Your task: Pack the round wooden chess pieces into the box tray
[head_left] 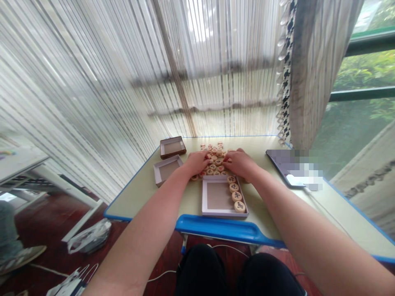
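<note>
Now the fingers of the left hand (197, 161) lie spread and slightly curled, palm down, on the near left edge of a heap of round wooden chess pieces (215, 158), the fingertips touching the discs and clamped on none that can be seen. Opposite it, the right hand (239, 162) rests the same way on the heap's right edge, fingers apart and pointing toward nine o'clock, so the pieces sit between the two hands and spread away toward twelve o'clock. Whether any disc is pinched under either palm cannot be told. Just at six o'clock from the hands lies a shallow white tray (219, 196), and along its right inner wall stands a row of four pieces (235, 193) with dark characters facing up. At about ten o'clock from the left hand lie an open pale box half (167, 168) and, beyond it, a brown box half (173, 147), close together. All of this rests on a pale table (148, 193) with a blue rim, and a dark flat device (293, 168) lies at three o'clock, well apart from the right hand.
</note>
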{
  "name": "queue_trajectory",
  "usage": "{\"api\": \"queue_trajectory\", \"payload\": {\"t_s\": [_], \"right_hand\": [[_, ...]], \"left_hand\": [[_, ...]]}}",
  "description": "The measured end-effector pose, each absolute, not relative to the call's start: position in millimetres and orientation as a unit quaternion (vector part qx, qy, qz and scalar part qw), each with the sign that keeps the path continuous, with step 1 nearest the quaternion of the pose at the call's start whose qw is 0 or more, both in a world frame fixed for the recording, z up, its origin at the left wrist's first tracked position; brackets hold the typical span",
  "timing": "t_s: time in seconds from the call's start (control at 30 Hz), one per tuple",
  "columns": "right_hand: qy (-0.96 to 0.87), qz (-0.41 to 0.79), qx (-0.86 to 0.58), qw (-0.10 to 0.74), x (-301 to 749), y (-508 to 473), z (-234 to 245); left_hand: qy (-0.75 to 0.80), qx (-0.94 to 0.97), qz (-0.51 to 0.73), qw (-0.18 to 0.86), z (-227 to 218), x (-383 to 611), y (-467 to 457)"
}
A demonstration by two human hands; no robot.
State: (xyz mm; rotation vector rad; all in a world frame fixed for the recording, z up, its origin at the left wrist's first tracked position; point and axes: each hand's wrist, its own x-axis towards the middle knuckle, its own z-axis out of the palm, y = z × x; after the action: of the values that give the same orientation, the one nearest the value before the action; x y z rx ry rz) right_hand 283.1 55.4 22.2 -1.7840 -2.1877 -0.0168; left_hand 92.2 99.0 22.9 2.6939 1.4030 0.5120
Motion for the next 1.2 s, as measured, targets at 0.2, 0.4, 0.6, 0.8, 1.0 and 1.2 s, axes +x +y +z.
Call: {"api": "queue_trajectory", "payload": {"t_s": [0.2, 0.4, 0.6, 0.8, 1.0, 1.2], "right_hand": [[-0.758, 0.013, -0.634, 0.153, 280.9, 49.0, 27.9], [-0.741, 0.019, -0.647, 0.178, 277.5, 43.5, 31.2], [-0.723, -0.017, -0.655, 0.218, 282.7, 48.0, 27.1], [-0.718, -0.042, -0.669, 0.187, 289.8, 53.3, 24.3], [-0.712, -0.011, -0.683, 0.161, 289.4, 52.4, 27.9], [-0.717, 0.014, -0.679, 0.160, 291.4, 56.7, 22.9]], "left_hand": [[0.460, 0.874, 0.157, 0.012, 21.1, 92.4, 101.5], [0.467, 0.869, 0.163, -0.015, 18.8, 93.6, 102.8], [0.456, 0.871, 0.179, -0.019, 18.1, 93.8, 102.2], [0.475, 0.858, 0.196, -0.015, 19.5, 91.9, 104.4], [0.449, 0.856, 0.255, 0.029, 19.2, 88.3, 105.5], [0.469, 0.846, 0.235, 0.100, 16.4, 87.7, 107.5]]}}
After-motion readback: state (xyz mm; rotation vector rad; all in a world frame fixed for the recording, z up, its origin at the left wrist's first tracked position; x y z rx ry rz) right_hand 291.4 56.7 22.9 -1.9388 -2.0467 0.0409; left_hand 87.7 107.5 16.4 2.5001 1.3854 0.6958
